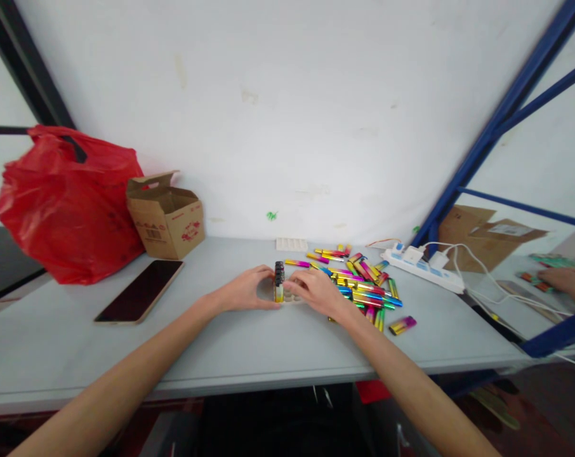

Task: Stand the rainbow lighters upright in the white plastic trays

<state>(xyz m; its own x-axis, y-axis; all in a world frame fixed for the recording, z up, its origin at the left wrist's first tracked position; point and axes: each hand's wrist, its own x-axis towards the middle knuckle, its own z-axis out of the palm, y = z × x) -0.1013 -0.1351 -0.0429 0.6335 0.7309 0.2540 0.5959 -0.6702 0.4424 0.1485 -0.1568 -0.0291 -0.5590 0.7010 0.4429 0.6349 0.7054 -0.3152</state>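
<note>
A column of upright lighters (279, 282) with black tops stands at the left end of a pale slotted tray (294, 299) on the grey table. My left hand (247, 289) curves round the column's left side, thumb and fingers apart, its fingertips at the tray's edge. Over the tray, my right hand (313, 289) has its fingers bent together beside the lighters; whatever they pinch is too small to make out. Just right of that hand lies a loose pile of shiny multicoloured lighters (368, 292).
Behind is another pale tray (291, 244). Phone (139, 292), open cardboard box (166, 216) and red bag (73, 203) are at left. A white power strip (423, 270) and blue frame (487, 136) stand right, with another person's hand (566, 282) beyond.
</note>
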